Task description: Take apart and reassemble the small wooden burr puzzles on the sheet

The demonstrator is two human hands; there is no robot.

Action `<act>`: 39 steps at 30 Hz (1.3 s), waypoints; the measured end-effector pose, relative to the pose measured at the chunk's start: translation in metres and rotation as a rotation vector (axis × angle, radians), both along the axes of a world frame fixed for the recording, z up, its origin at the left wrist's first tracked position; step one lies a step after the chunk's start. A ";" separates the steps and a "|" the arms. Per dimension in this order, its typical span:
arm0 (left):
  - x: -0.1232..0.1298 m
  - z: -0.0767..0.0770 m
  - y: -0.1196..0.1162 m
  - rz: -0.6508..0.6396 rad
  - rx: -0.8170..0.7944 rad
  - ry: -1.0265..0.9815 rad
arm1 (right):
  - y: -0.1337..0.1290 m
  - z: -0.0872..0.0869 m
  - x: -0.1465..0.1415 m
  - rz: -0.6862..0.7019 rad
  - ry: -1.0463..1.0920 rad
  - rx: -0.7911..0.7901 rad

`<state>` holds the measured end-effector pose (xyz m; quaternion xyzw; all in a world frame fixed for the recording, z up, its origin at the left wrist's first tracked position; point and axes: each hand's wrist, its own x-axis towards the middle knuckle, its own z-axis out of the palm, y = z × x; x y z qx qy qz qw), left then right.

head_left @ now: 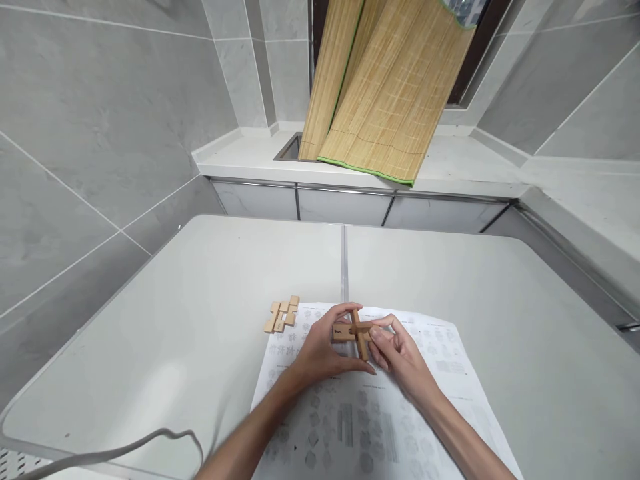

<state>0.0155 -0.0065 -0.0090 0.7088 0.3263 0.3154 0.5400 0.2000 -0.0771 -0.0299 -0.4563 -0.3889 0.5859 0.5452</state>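
Left hand (pixel 323 345) spans crossed wooden pieces (pixel 356 329), thumb below, fingers above; right hand (pixel 399 352) pinches their right end. All held over printed paper (pixel 443 353). Loose wooden blocks (pixel 283 307) at its far left corner.

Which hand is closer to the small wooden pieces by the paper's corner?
The left hand. It is to the right of the small wooden pieces, curved around the crossed wooden pieces; the right hand is farther right, pinching their right end.

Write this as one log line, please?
left hand: holding crossed wooden pieces; right hand: pinching same; below: printed paper; paper's left edge: other wooden pieces
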 end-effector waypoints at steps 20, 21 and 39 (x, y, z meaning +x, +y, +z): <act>-0.003 0.010 0.005 -0.064 -0.075 -0.158 | 0.003 0.007 0.001 0.030 0.198 -0.019; -0.003 0.009 0.006 -0.073 -0.077 -0.199 | 0.003 0.007 0.001 0.030 0.198 -0.009; -0.001 0.008 0.005 0.130 -0.162 -0.188 | 0.011 0.009 0.007 -0.321 0.165 0.020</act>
